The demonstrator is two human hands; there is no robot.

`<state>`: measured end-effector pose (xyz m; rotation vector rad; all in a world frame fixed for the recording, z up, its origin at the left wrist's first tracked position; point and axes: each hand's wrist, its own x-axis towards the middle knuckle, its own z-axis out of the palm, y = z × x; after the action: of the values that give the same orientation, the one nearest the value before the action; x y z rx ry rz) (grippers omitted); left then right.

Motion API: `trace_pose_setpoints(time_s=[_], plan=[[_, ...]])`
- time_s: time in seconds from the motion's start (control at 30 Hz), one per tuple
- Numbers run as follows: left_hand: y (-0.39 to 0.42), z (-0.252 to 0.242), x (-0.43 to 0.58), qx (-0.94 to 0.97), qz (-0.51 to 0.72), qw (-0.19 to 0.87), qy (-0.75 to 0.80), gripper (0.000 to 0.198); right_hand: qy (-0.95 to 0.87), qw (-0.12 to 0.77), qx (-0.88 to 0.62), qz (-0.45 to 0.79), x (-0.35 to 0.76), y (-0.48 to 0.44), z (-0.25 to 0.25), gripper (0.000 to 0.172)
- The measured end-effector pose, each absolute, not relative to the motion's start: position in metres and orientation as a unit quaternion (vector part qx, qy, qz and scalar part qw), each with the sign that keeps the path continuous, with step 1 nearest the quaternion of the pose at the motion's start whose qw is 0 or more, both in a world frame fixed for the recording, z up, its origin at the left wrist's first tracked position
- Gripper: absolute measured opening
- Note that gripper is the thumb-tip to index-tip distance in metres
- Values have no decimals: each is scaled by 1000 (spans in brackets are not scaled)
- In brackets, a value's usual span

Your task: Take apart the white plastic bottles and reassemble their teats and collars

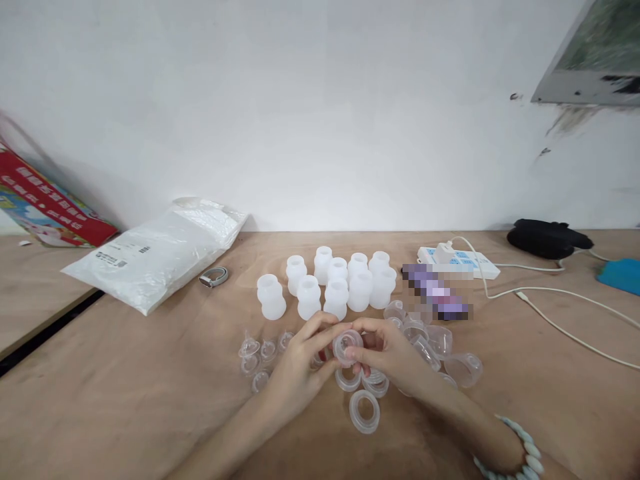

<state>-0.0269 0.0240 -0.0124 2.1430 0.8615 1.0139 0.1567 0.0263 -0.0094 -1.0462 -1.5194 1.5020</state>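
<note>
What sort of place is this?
Probably a hand-assembly workbench: a plywood table holds rows of white cups, loose clear rings and a filled plastic bag; left hand and right hand pinch one ring.

Item: one translucent ring (347,346), soft-looking clear plastic or silicone, round, with a thick rim and an open centre. Condition: whole, no damage visible. Pose: lifted clear of the table (150,387), stood on edge so that its opening faces the camera. Position: pinched at its rim between the fingertips of the left hand (300,363) and the right hand (393,357), both touching it.
</note>
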Motion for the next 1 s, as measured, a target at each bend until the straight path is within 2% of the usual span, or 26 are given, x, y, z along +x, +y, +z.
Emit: trace_pose_setpoints(time_s=[0.17, 0.4, 0.57, 0.73, 0.83, 0.93, 1.0], plan=[[24, -17, -29, 839, 373, 270, 290, 59, -584, 381, -417, 583, 156, 25, -10, 17], [19, -18, -29, 877, 369, 162, 263, 60, -591, 375, -423, 575, 156, 24, -10, 13], [18, -18, -29, 885, 367, 127, 256, 54, -627, 352, -448, 530, 157, 25, -9, 17], [18, -18, -29, 878, 361, 127, 287, 55, -678, 336, -495, 427, 155, 18, -1, 7], [18, -19, -29, 875, 379, 128, 274, 56, -704, 339, -507, 364, 154, 15, 2, 8], [19, -16, -29, 857, 395, 164, 287, 53, -689, 356, -487, 401, 154, 16, 3, 6], [20, -12, -29, 841, 407, 194, 298, 51, -665, 375, -458, 456, 155, 18, 3, 11]])
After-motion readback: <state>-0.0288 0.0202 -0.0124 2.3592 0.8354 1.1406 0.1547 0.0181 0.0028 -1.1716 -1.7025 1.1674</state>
